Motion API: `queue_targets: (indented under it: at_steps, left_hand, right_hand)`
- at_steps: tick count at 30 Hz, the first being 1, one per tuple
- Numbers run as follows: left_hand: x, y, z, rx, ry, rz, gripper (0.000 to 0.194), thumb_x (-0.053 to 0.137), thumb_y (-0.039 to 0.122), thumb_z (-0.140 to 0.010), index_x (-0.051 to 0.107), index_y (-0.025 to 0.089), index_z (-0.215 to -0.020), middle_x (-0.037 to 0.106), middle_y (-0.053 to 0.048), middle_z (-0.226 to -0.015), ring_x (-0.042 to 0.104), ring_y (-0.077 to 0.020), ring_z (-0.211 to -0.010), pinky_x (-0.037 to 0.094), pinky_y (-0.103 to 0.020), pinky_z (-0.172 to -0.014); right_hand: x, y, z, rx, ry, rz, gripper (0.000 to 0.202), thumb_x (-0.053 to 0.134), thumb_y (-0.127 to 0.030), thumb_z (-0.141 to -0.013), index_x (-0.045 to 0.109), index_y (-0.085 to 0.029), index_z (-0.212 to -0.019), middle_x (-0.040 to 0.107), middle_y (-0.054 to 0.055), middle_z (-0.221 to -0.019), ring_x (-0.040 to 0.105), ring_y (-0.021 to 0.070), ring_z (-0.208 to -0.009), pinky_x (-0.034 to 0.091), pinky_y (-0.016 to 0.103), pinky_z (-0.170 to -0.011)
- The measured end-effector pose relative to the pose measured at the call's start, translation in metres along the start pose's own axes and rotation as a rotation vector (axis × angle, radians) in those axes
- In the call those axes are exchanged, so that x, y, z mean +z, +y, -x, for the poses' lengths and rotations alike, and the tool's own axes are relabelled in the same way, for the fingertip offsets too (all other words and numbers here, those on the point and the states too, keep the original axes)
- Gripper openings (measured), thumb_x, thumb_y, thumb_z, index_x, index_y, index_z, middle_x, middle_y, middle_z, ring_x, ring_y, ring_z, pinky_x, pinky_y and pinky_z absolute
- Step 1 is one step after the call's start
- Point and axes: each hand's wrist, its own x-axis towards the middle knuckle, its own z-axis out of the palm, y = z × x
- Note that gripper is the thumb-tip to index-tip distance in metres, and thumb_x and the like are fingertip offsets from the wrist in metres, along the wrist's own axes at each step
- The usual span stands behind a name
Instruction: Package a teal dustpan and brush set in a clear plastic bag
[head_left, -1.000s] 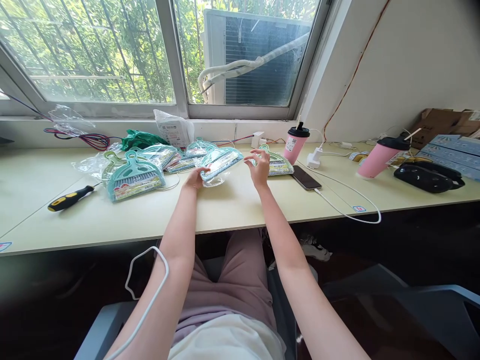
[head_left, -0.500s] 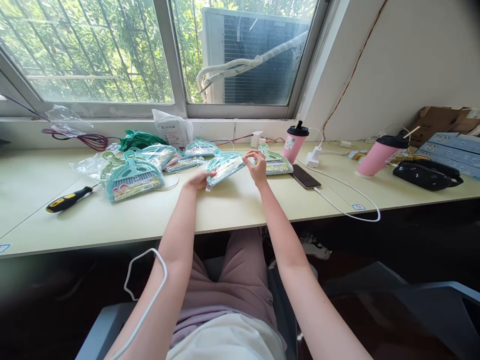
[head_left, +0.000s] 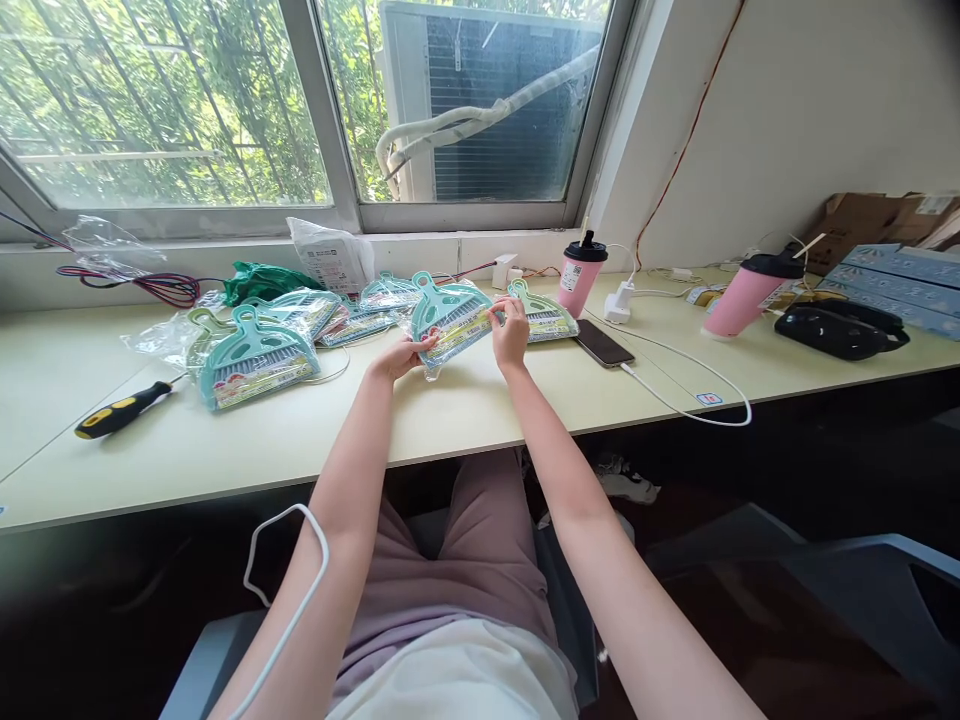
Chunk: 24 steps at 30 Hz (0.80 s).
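Packet in hand: a teal mini dustpan-and-brush set [head_left: 448,320] sealed in a clear plastic bag, with a loop handle at its far end and a yellow-and-red printed label band across its near edge. It sits in the middle of the frame, tilted up off the counter [head_left: 465,410], handle pointing toward the window.
Left hand [head_left: 401,355]: my fingers are curled around the packet's near left corner, thumb on top, gripping it.
Right hand [head_left: 510,328]: my fingers are bent and pinch the packet's right edge, so both my hands hold the same packet.
Pile of packets [head_left: 259,355]: more of the same teal sets in bags lie at centre left of the frame, overlapping one another; the biggest one lies nearest the left.
Single packet [head_left: 541,318]: one more set lies flat just right of my right hand.
Screwdriver [head_left: 120,410]: black and yellow handle, lying at the left edge of the counter, well apart from my hands.
Phone [head_left: 602,343]: dark, face up, right of the single packet, with a white cable [head_left: 690,400] looping from it.
Pink cups: one upright [head_left: 579,275] with a black lid behind the phone; a second [head_left: 746,293] leaning at the right. I cannot tell what is in either.
Empty-looking bag [head_left: 112,240]: crumpled clear plastic on the sill at upper left.
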Motion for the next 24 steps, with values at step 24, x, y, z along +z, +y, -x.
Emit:
queue_targets:
  at_steps: [24]
  left_hand:
    - [0.013, 0.002, 0.015, 0.157, -0.258, -0.108, 0.095, 0.085, 0.022, -0.067, 0.038, 0.032, -0.149, 0.059, -0.015, -0.138, 0.066, -0.0275, -0.114, 0.055, -0.042, -0.093]
  right_hand:
    - [0.007, 0.039, -0.012, 0.781, 0.064, -0.492, 0.022, 0.062, -0.026, -0.076, 0.070, -0.017, -0.095, 0.066, 0.000, -0.083, 0.062, 0.0110, -0.073, 0.057, 0.022, -0.059]
